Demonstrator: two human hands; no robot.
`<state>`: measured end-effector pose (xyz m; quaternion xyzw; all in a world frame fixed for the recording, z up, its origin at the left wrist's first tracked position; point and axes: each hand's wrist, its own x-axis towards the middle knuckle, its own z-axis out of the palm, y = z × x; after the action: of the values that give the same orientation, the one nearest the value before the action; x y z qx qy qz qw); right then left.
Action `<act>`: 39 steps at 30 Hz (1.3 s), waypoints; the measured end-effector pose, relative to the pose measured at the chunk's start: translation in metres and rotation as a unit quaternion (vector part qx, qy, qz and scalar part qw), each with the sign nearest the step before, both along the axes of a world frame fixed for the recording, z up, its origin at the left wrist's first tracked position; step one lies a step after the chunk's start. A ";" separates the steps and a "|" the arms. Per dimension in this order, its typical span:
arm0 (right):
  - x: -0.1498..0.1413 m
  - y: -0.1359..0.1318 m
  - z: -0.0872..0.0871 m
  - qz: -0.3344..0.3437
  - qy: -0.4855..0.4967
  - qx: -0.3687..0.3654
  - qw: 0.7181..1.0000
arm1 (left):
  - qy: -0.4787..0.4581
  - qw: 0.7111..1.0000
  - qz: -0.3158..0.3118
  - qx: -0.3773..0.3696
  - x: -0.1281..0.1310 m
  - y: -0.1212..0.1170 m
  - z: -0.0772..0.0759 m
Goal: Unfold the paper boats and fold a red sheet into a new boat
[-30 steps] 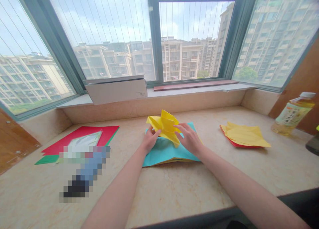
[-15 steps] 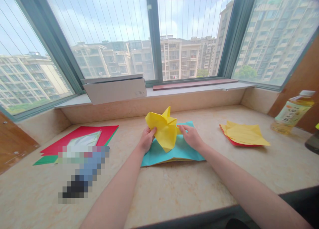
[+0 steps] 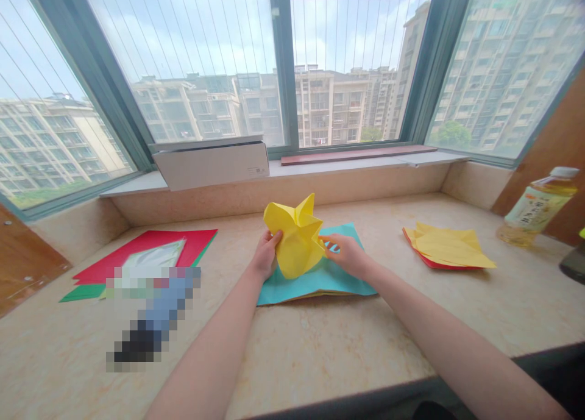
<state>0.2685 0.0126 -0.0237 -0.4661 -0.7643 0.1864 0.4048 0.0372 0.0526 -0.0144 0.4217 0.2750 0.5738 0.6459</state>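
A folded sheet of yellow paper (image 3: 297,243), with creased points standing up along its top, is held up above a blue paper sheet (image 3: 315,287). My left hand (image 3: 267,252) grips its left side, thumb on the near face and the other fingers behind. At its right edge my right hand (image 3: 342,251) pinches the paper between thumb and fingers. The blue sheet lies on the counter with yellow paper showing under its front edge, and the hands and held paper cover part of it.
Red paper (image 3: 112,253) and green paper (image 3: 82,294) lie at the left under a clear packet, beside a pixelated object (image 3: 158,319). A yellow paper stack (image 3: 450,246) over red sits at the right, near a drink bottle (image 3: 537,206). A white box (image 3: 212,166) rests on the windowsill.
The yellow paper has turned slightly and its lower part has gone from a pointed tip to a rounder, puffed shape. My right hand has shifted a little left and down.
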 end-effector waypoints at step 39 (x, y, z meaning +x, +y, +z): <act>0.051 0.019 0.020 -0.185 0.214 -0.053 0.958 | 0.049 0.998 0.038 0.014 -0.001 0.001 0.020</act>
<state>0.3191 0.0311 -0.0034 -0.5697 -0.5491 0.2438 0.5608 0.0357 0.0535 0.0060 0.4473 0.3145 0.5805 0.6033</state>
